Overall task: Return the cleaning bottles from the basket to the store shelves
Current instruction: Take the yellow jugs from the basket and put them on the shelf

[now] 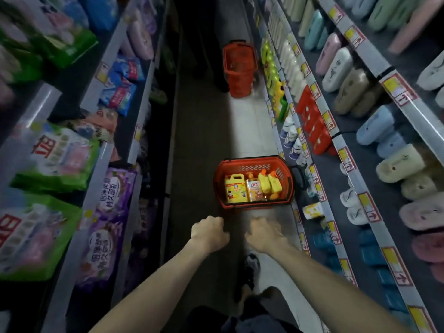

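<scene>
Left hand (209, 233), right hand (264, 234) curled, empty; bottles (269, 183) in red basket (254, 167).

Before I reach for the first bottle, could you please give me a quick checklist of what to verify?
1. Hands free: left hand and right hand hold nothing: ok.
2. Bottles to return: jug and spray bottles lie in the near basket: ok.
3. Way to the basket: bare floor between the hands and it: ok.
4. Basket within reach: cannot tell.
5. Free slot beside the yellow bottles on the right shelf: cannot tell.
</scene>
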Tool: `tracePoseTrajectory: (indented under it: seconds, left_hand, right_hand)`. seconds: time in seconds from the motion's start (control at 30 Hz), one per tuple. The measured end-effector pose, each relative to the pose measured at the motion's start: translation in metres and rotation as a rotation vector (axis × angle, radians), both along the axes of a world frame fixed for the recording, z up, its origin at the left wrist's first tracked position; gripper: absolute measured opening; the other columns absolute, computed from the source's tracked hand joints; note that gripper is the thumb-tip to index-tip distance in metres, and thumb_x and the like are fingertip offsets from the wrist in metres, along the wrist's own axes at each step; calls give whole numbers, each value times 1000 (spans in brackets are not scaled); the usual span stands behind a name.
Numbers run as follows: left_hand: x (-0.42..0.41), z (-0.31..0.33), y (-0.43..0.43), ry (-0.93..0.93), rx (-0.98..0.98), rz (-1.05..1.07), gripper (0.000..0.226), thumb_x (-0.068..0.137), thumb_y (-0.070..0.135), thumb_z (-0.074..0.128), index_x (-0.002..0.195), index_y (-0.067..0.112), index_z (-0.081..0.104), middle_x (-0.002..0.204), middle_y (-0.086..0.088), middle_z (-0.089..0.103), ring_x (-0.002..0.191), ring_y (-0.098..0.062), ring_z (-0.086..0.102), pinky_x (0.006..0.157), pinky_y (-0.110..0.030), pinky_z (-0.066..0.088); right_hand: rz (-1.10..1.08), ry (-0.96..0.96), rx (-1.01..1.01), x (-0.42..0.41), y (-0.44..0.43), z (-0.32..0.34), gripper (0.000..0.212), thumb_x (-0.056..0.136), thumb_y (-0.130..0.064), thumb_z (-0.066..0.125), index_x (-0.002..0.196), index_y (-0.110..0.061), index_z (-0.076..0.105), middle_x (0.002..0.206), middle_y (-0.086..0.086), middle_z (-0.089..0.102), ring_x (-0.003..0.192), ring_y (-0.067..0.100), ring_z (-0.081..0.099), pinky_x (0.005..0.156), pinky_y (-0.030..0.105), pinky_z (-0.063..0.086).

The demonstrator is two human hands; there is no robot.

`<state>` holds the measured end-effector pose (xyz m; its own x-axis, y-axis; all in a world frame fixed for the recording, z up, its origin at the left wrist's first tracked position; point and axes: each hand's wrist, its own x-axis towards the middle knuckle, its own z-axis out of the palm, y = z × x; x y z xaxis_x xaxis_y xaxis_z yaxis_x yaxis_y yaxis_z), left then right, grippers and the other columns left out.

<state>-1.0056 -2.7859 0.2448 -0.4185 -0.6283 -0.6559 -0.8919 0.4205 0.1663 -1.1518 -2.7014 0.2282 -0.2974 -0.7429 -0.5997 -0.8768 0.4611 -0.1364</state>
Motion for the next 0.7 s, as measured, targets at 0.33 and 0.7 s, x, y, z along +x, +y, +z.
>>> tracePoseTrajectory:
  seconds: [0.33,0.7]
  left_hand:
    - [-91,-41,-65,-64,155,72,36,100,40,59,129,20,64,121,-4,69,110,-26,69,96,-43,57]
    - [-122,-111,-188,-56,196,61,31,99,40,57,121,23,70,118,-3,72,108,-26,71,96,-42,55]
  right_hand:
    - [43,-67,86,-72,-82,-42,41,101,-40,54,132,-14,60,135,11,65,125,33,62,102,40,48]
    - [77,-51,116,-107,-214,-88,36,102,-37,52,128,-13,59,128,12,66,118,34,63,95,39,48]
